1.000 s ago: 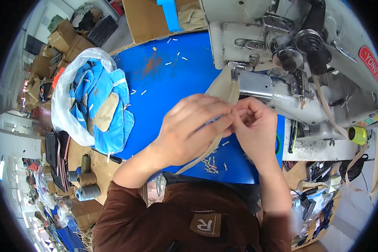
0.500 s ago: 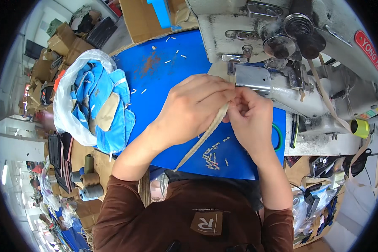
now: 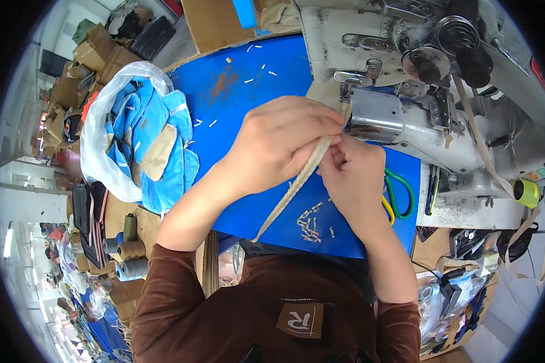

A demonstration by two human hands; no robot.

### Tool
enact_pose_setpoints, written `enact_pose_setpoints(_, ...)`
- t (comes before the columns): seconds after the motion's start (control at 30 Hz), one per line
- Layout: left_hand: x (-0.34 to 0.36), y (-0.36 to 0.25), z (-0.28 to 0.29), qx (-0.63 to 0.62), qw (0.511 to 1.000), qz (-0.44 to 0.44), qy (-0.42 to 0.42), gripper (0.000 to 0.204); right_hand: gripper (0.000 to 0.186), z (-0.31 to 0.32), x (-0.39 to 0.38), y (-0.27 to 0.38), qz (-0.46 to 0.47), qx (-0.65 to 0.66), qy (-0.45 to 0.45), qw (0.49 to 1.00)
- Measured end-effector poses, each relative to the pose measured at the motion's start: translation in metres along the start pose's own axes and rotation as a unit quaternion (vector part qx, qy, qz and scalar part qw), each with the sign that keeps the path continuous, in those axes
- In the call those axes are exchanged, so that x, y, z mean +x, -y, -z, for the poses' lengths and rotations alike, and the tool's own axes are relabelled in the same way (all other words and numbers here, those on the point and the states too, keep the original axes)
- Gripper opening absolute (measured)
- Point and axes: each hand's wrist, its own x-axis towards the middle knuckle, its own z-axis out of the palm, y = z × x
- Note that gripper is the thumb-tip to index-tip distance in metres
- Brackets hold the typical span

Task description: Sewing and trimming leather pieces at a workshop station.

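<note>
Sleeves, brown, two. Left hand, one: fingers bent over and closed on the beige strip. Right hand, one: fingers curled, thumb and forefinger pinching the same strip near its upper end, beside the left fingertips. Beige strip, one: its free tail slants toward the wearer, over the front edge of the blue tabletop. Small pale scraps, one loose cluster, too overlapped to count, on the tabletop below the hands. Handle loops, two, one green and one yellow, beside the right forearm. Thread spools, at least four, left of the tabletop: one olive, one brown, the others greyish. Translucent plastic bag, one, left on the tabletop: filled with several overlapping blue fabric pieces and one clear beige piece on top. Sewing machine, one, just beyond the hands. Cardboard box, one, beyond the tabletop: holds beige material; one blue object hangs at its opening.
</note>
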Motion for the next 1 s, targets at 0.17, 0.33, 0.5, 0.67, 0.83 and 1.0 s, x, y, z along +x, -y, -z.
enact_pose_setpoints(0.17,0.002,-0.004,-0.004,0.042,0.999,-0.035,0.000,0.025,0.011,0.004,0.001,-0.008,-0.016,0.059,0.030,0.998)
enact_pose_setpoints(0.33,0.002,0.000,-0.006,0.062,0.996,-0.058,-0.001,0.026,0.009,0.010,0.001,-0.006,-0.031,0.086,0.040,0.995)
enact_pose_setpoints(0.5,0.001,-0.001,-0.007,0.090,0.994,-0.067,0.004,0.027,0.007,0.015,0.002,-0.007,-0.045,0.098,0.063,0.992)
enact_pose_setpoints(0.67,-0.006,-0.013,-0.006,0.104,0.991,-0.087,-0.005,0.029,0.005,0.023,0.005,-0.001,-0.079,0.140,0.061,0.985)
enact_pose_setpoints(0.83,-0.006,-0.014,-0.011,0.111,0.991,-0.067,-0.024,0.029,0.007,0.034,0.011,0.007,-0.125,0.156,0.066,0.978)
enact_pose_setpoints(1.0,-0.010,-0.008,-0.012,0.010,0.999,0.030,-0.027,0.022,0.011,0.043,0.017,0.018,-0.208,0.194,0.076,0.956)
